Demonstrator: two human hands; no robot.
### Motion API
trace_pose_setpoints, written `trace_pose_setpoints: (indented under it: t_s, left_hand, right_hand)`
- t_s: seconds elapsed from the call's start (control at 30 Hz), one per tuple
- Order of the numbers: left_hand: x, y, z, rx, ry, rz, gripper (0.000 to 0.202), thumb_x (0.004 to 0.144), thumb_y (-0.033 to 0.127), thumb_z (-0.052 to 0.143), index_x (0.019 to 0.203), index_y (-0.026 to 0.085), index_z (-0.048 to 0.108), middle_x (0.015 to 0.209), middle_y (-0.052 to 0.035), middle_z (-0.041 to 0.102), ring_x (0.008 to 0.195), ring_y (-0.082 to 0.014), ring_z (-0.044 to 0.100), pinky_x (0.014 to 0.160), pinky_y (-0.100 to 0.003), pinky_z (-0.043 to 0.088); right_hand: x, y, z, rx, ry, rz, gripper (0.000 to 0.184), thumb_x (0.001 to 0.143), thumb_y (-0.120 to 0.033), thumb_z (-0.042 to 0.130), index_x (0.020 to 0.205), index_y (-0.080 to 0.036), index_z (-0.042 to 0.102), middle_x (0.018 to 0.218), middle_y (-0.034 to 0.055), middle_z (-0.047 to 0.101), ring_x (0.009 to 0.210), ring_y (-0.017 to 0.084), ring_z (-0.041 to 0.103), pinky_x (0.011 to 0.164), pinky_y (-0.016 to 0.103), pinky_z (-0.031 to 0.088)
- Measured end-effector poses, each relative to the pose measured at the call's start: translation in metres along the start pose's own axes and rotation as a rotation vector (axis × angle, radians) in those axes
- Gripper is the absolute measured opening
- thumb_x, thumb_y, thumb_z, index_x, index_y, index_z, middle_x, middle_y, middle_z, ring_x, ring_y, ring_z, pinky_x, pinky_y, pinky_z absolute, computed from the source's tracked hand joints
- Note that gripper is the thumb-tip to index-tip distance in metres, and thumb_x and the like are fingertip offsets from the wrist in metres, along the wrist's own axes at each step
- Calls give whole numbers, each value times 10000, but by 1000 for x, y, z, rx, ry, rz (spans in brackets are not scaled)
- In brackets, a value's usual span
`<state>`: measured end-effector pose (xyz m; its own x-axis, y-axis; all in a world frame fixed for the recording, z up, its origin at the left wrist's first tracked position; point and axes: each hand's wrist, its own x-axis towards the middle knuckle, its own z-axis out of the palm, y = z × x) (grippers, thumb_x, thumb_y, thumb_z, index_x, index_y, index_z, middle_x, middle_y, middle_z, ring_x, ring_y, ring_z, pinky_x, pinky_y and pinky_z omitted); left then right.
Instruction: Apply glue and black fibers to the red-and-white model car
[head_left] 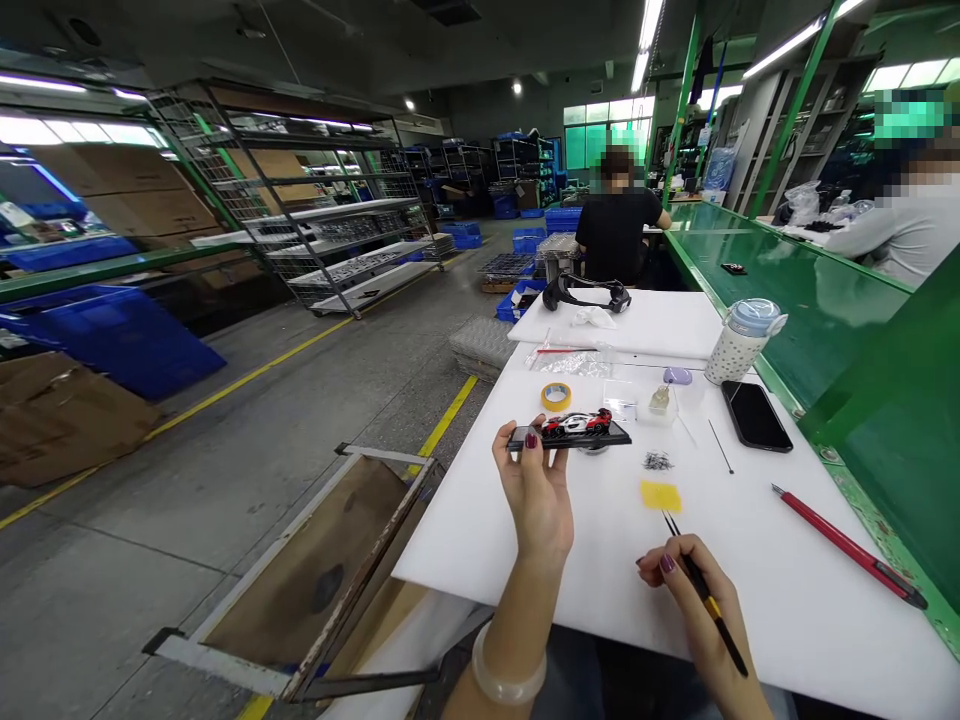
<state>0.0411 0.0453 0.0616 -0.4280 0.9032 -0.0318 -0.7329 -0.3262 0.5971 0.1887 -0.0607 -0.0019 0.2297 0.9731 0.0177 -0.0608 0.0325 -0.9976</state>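
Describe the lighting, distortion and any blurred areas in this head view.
Head view: ceiling strip lights give bright, even light with soft shadows on the white worktable; wide-angle lens bends the grey metal shelving rack; two co-workers' faces are pixelated; the small red model car on its black base, in the left hand, stays sharp.

Bare board (757, 560) beside red pen (847, 547)

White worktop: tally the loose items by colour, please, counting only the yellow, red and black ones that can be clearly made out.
Yellow: 2, tape roll, square pad
Red: 1, long red pen
Black: 2, smartphone, headset
Total: 5
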Motion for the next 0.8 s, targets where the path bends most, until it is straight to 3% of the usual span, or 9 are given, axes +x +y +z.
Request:
trace_pose_setpoints:
  t_s: [0.17,0.3,0.43,0.53,0.67,0.8]
  left_hand:
    - [-10,-6,-4,8,-28,41,604,654,445,949,1096,307,562,1058,6,740,979,-154,717,930,-330,562]
    - [-16,-5,-5,25,-74,41,551,707,434,924,1112,316,570,1071,8,750,1006,-150,724,936,-311,566]
    - [-24,-6,-11,63,-168,-24,514,740,417,906,1135,307,597,1107,-23,757,1016,-187,739,906,-315,586]
    - [-34,-9,-17,83,-276,-114,530,741,433,903,1166,301,616,1149,-55,751,1026,-223,742,886,-344,604]
    - [-46,-16,-24,94,-393,-214,473,790,423,868,1188,334,630,1176,-39,736,1108,-225,714,942,-364,591]
    - [-55,-24,-24,34,-420,-300,455,764,383,882,1163,350,666,1172,-39,744,1129,-237,706,977,-398,581]
  right_hand:
    - [0,11,-6,-42,-54,-12,348,946,-554,608,821,-231,580,814,59,688,800,205,631,743,311,545]
    - [0,11,-12,-66,-45,-59,312,970,-525,584,849,-239,569,832,56,688,814,200,640,753,306,546]
    - [14,-20,-24,-77,63,-199,231,947,-438,662,943,-267,507,1087,64,719,1077,216,675,956,344,530]
    - [34,-62,-31,-252,-82,-325,332,875,-399,758,951,-270,462,1252,85,703,1196,240,650,1031,385,493]
    - [49,-99,-33,-465,-307,-382,295,882,-321,724,923,-263,438,1147,59,744,971,193,689,826,313,546]
    - [39,-97,-31,-520,-262,-450,287,873,-251,695,903,-264,410,957,-5,745,750,138,628,662,250,523]
